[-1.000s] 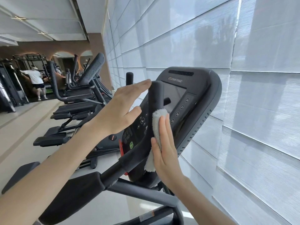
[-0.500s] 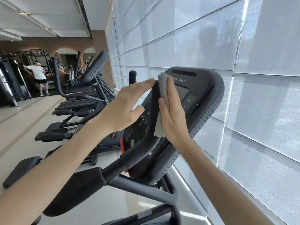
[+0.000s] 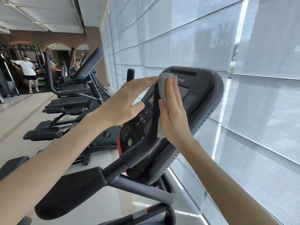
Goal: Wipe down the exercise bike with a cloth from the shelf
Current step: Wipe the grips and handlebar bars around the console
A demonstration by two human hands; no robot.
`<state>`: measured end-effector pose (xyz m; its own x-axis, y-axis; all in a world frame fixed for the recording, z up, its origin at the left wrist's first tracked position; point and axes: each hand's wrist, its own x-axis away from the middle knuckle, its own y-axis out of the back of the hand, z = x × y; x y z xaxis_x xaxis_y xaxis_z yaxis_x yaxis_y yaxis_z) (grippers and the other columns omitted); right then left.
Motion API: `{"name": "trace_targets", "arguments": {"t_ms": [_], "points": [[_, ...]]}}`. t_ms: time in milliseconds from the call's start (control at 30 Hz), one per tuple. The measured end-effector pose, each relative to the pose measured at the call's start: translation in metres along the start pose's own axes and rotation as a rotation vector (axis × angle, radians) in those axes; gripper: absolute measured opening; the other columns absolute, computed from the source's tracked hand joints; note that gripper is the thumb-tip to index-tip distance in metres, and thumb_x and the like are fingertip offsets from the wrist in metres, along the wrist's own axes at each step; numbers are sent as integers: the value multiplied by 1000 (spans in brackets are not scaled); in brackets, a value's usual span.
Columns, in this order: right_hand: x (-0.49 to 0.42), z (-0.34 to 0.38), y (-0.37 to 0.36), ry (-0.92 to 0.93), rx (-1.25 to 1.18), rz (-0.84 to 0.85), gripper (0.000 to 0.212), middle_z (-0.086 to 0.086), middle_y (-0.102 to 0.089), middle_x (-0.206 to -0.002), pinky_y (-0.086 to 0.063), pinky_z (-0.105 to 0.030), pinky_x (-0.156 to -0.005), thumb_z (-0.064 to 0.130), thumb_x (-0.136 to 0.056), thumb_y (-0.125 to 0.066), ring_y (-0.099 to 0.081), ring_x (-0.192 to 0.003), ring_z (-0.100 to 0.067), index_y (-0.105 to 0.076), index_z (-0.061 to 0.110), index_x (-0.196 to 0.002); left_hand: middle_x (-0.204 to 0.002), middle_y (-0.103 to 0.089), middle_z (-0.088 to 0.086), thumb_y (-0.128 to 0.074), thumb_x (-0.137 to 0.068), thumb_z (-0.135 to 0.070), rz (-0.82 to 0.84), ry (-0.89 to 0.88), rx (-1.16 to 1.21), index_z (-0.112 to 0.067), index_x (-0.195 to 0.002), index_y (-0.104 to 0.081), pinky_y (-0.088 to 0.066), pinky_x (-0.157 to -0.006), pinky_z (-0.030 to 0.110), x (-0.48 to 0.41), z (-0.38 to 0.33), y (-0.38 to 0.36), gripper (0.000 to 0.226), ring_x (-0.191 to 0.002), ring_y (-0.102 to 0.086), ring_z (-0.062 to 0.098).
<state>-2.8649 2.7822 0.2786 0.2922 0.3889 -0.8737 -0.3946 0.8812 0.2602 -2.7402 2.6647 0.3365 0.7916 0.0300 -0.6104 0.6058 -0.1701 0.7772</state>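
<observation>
One grip (image 3: pixel 155 111) is getting wiped: right hand (image 3: pixel 172 114), fingers straight, presses the cloth (image 3: pixel 164 83) against its top; left hand (image 3: pixel 123 103), flat and holding nothing, rests at its other side. Console (image 3: pixel 203 98) and lower bars (image 3: pixel 146 187) probably remain, so I'd judge it early on.

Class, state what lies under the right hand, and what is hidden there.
A grey cloth lies under the right hand, pressed against the bike's upright handlebar. The cloth's middle and the bar's tip are covered.
</observation>
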Motion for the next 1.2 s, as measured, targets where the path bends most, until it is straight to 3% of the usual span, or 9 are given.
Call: {"name": "trace_targets", "arguments": {"t_ms": [100,233,367,600,767,900,1033,1200], "points": [[-6,3,-1,9,62,-12,57,2,-3,-155,-9,-22,-118,6,-101,-37,-3,-147,-15,-9,17,-149,-152,-32,-15,-44,-81,-7,14,-67,18,-26,-149,-31,-12,-118,21,-3,8,1,72,-142,-23,-2],[47,-4,-18,42,225,-20,56,-12,-2,-157,-11,-38,-119,0,-98,-39,-3,-147,-26,-14,6,-148,-151,-27,-20,-42,-82,-7,70,-131,62,-29,-150,-28,-7,-114,11,-6,22,4,73,-141,-17,-8],[90,-1,-32,29,342,-2,53,-6,2,-159,-14,-40,-118,9,-100,-34,-6,-146,-30,-15,8,-149,-152,-27,-18,-40,-84,-9,112,-215,100,-27,-150,-27,-7,-115,13,-12,36,8,70,-142,-17,-6],[38,15,-19,83,656,-5,47,-26,-15,-153,-17,-50,-117,2,-98,-38,-11,-144,-37,-28,-6,-143,-152,-25,-20,-37,-87,-17,164,-353,163,-29,-150,-29,-6,-115,14,-29,60,10,65,-144,-13,-3],[19,29,-17,122,864,-4,45,-23,-15,-152,-15,-47,-118,11,-101,-38,-10,-144,-36,-31,-5,-142,-155,-30,-13,-36,-85,-17,190,-416,269,-32,-149,-32,-13,-121,35,-40,68,8,66,-144,-18,-1],[59,36,-24,240,1084,147,40,-17,-28,-149,-25,-55,-112,16,-104,-32,-11,-145,-33,-36,-2,-140,-156,-28,-13,-35,-86,-18,204,-478,293,-32,-150,-30,-13,-121,34,-43,76,2,66,-144,-17,0],[59,38,-13,371,1326,288,31,-20,-55,-129,-35,-56,-106,1,-98,-45,-40,-133,-36,-52,-10,-127,-159,-22,-14,-35,-88,-18,166,-563,196,-31,-153,-23,-10,-121,36,-45,84,-3,68,-147,-13,6],[18,44,1,487,1466,294,32,-19,-60,-124,-36,-53,-106,-8,-90,-53,-45,-129,-34,-57,-8,-122,-157,-29,-5,-42,-88,-4,31,-691,104,-19,-152,-29,-10,-118,30,-51,86,-5,67,-145,-19,10]]}}
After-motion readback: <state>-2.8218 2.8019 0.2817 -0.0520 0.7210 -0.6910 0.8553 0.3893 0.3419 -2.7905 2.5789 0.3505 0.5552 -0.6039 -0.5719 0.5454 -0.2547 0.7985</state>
